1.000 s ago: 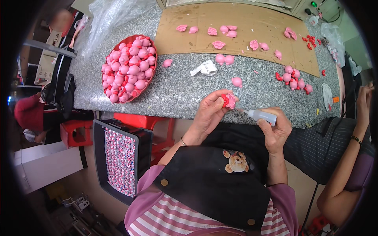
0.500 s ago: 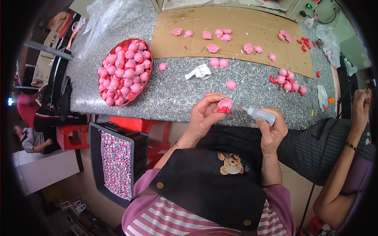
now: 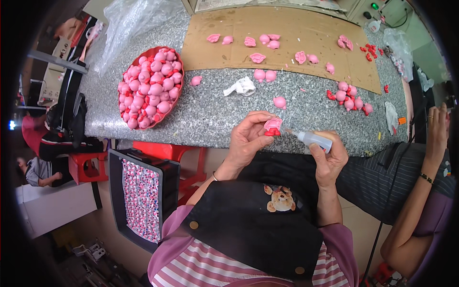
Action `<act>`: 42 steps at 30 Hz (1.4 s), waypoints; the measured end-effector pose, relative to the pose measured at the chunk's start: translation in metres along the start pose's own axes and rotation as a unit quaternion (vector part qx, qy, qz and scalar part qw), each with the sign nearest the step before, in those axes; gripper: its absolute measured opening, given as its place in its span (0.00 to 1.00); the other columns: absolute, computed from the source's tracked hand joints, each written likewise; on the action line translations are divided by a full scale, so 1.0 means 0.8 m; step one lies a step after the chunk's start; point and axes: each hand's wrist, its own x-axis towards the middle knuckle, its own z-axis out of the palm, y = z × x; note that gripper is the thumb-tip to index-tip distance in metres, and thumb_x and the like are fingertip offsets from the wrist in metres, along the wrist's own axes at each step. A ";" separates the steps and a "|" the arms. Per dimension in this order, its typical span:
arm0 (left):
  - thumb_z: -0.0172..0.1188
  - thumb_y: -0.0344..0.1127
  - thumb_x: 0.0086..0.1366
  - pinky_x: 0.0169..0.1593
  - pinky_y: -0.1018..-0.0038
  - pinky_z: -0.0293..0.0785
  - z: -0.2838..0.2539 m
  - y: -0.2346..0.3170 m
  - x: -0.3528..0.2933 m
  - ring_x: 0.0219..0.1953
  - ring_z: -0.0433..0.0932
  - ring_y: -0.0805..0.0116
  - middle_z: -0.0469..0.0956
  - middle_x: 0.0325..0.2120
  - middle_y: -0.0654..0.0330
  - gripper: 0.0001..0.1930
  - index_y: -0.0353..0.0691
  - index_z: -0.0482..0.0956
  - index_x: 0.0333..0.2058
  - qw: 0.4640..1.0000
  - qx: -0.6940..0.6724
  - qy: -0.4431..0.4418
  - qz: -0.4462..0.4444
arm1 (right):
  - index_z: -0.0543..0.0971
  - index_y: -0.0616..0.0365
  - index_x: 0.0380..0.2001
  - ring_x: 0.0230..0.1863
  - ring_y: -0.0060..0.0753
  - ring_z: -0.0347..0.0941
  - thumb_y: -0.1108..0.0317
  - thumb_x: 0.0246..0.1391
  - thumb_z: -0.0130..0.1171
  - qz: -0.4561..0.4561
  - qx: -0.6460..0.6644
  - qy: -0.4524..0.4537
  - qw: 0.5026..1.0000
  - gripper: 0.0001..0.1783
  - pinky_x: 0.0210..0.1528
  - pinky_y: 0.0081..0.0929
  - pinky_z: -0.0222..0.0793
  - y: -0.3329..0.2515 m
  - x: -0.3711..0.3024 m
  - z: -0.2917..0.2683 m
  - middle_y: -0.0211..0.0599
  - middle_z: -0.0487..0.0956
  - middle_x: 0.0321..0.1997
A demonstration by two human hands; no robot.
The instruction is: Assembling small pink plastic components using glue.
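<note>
Between the thumb and fingers of my left hand (image 3: 248, 137) is a small pink and red plastic figure part (image 3: 272, 126), its hollow pink side showing above red feet. My right hand (image 3: 330, 155) is wrapped round a translucent squeeze bottle (image 3: 314, 140) with a thin nozzle. The nozzle points left, its tip close beside the figure part; whether they touch I cannot tell. Just beyond my hands a round pink piece (image 3: 279, 102) lies on the speckled stone table (image 3: 205, 115). A crumpled white tissue (image 3: 240, 87) rests farther back.
A red bowl (image 3: 178, 98) heaped with pink and red pieces stands at left. Pink shells and balls are scattered over a cardboard sheet (image 3: 210, 57). More pieces (image 3: 349, 98) cluster at right. A black crate (image 3: 114, 191) sits lower left. A co-worker's arm (image 3: 416, 205) is at right.
The bottle's nozzle has shifted slightly left, closer to the figure part. The figure part has tilted a little in my left hand. Both hands keep their grip.
</note>
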 end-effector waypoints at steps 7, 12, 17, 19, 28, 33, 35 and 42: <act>0.55 0.12 0.50 0.58 0.69 0.66 0.001 -0.001 0.001 0.53 0.68 0.64 0.64 0.48 0.56 0.22 0.32 0.69 0.46 1.000 0.002 0.011 -0.004 | 0.76 0.67 0.35 0.30 0.20 0.68 0.76 0.46 0.62 -0.010 -0.009 -0.003 1.000 0.10 0.32 0.17 0.63 0.001 0.003 -0.001 0.36 0.76 0.32; 0.55 0.11 0.50 0.57 0.70 0.67 -0.001 -0.001 -0.001 0.53 0.68 0.64 0.64 0.48 0.56 0.22 0.32 0.69 0.46 1.000 0.003 0.005 -0.003 | 0.76 0.67 0.35 0.30 0.19 0.68 0.76 0.47 0.61 -0.002 -0.004 -0.002 1.000 0.10 0.32 0.16 0.63 -0.001 0.003 -0.001 0.36 0.75 0.32; 0.56 0.11 0.50 0.57 0.69 0.67 -0.001 0.000 -0.001 0.53 0.68 0.64 0.64 0.48 0.56 0.23 0.32 0.70 0.46 1.000 0.004 0.001 -0.003 | 0.76 0.67 0.35 0.30 0.19 0.69 0.76 0.47 0.61 0.002 -0.007 0.004 1.000 0.10 0.32 0.16 0.63 -0.001 0.006 -0.002 0.35 0.75 0.31; 0.56 0.11 0.50 0.57 0.69 0.67 0.000 -0.001 -0.001 0.53 0.68 0.64 0.64 0.48 0.56 0.23 0.32 0.70 0.46 1.000 0.000 -0.010 0.003 | 0.76 0.67 0.35 0.31 0.20 0.69 0.76 0.47 0.61 -0.003 -0.011 0.004 1.000 0.10 0.33 0.17 0.64 -0.001 0.007 -0.002 0.36 0.75 0.31; 0.55 0.12 0.50 0.56 0.71 0.67 -0.005 -0.005 0.002 0.53 0.68 0.65 0.64 0.49 0.55 0.23 0.32 0.69 0.46 1.000 -0.003 0.025 -0.006 | 0.76 0.66 0.35 0.31 0.29 0.72 0.77 0.43 0.63 -0.105 -0.086 -0.014 0.991 0.13 0.33 0.21 0.67 -0.017 0.003 -0.003 0.42 0.78 0.32; 0.55 0.12 0.51 0.56 0.71 0.67 -0.003 -0.003 0.001 0.53 0.68 0.65 0.64 0.49 0.56 0.22 0.32 0.69 0.47 1.000 -0.002 0.028 -0.005 | 0.77 0.64 0.34 0.28 0.33 0.75 0.77 0.38 0.65 -0.120 -0.110 -0.019 0.986 0.15 0.29 0.22 0.68 -0.020 0.001 0.004 0.43 0.78 0.30; 0.55 0.12 0.51 0.56 0.71 0.67 -0.002 -0.003 0.001 0.52 0.68 0.65 0.64 0.49 0.56 0.22 0.31 0.69 0.46 1.000 0.000 0.027 -0.004 | 0.77 0.64 0.34 0.27 0.32 0.75 0.77 0.38 0.65 -0.112 -0.111 -0.019 0.987 0.15 0.29 0.22 0.68 -0.019 0.001 0.004 0.43 0.78 0.30; 0.55 0.12 0.51 0.56 0.71 0.68 0.003 -0.005 0.006 0.52 0.69 0.65 0.64 0.49 0.56 0.22 0.32 0.69 0.46 1.000 -0.006 0.018 -0.005 | 0.77 0.64 0.34 0.27 0.31 0.74 0.77 0.39 0.65 -0.097 -0.104 -0.038 0.989 0.15 0.29 0.22 0.68 -0.014 0.005 0.001 0.41 0.78 0.29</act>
